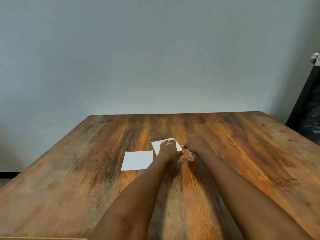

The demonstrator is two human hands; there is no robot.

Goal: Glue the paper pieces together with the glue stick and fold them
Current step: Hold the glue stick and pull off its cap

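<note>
Two white paper pieces lie on the wooden table [86, 170]. The nearer paper piece [137, 160] lies flat and untouched on the left. The farther paper piece [156, 145] is pinned under my left hand [168, 149], whose fingers lie straight across it. My right hand [194, 143] holds the glue stick [191, 156] just right of that paper, with the stick's yellow and pink end pointing toward me. Its far end is hidden by the hand and blurred, so I cannot tell whether it touches the paper's right edge.
A grey wall stands behind the table's far edge [173, 113]. A dark object with a metal knob [314, 58] stands at the far right beside the table.
</note>
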